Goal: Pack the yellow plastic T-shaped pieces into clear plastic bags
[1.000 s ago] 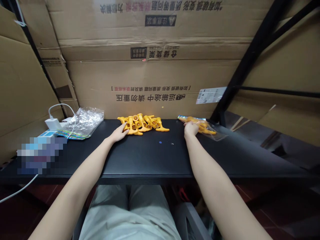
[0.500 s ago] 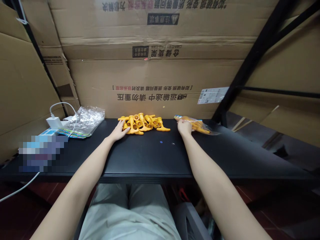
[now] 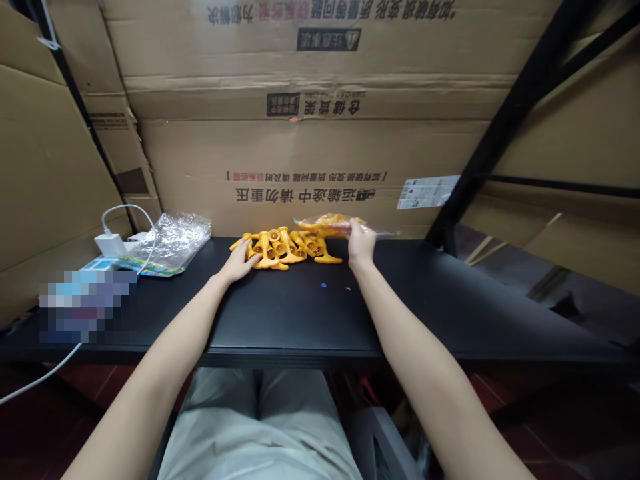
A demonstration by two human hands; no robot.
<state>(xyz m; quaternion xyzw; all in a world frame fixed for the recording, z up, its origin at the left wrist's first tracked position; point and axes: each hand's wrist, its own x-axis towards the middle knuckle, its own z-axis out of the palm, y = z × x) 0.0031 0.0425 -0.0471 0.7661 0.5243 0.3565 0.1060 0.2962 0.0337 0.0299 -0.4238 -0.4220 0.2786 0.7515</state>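
Yellow-orange plastic pieces (image 3: 285, 245), each with a round hollow socket and a flared, curved end, lie heaped at the back of the black table. My left hand (image 3: 239, 262) rests against the heap's left end, thumb and fingers apart, touching the outermost pieces. In my right hand (image 3: 361, 245) is a clear plastic bag (image 3: 327, 225) with more yellow pieces inside. The bag is held level just above the right part of the heap, near the cardboard. My right fingers are closed around the bag's right end and partly hidden by the hand.
A crumpled clear bag (image 3: 175, 240) with a colourful edge lies at the left, beside a white charger (image 3: 110, 245) and its cable. Cardboard (image 3: 300, 147) walls the back. A black metal post (image 3: 480, 147) stands at the right. Small specks (image 3: 324, 285) lie on the black table (image 3: 300, 320).
My right hand has lifted the bag of yellow pieces off the table and carried it left, over the heap. My left hand has stayed at the heap's left end.
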